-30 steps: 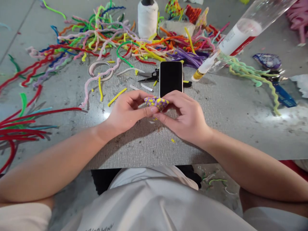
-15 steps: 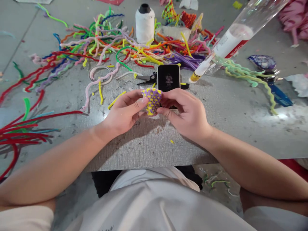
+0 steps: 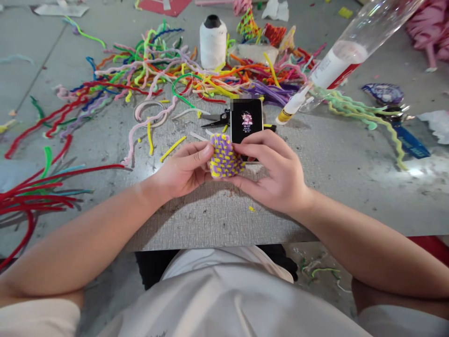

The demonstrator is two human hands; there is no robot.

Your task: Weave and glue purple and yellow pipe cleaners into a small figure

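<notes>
Currently, your hands: left (image 3: 191,168) and right (image 3: 277,171) pinching opposite sides
Piece: purple-yellow, woven (image 3: 225,157)
Phone: lit, just beyond (image 3: 246,119)

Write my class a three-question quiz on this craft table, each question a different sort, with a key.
1. True or false: the white spool lies on its side.
2. Fill the gap: the left hand and right hand hold a woven piece in purple and ____.
3. Which thing is partly hidden by the phone?
A) tape roll
B) scissors
C) bottle

Key: 1 false; 2 yellow; 3 B
</notes>
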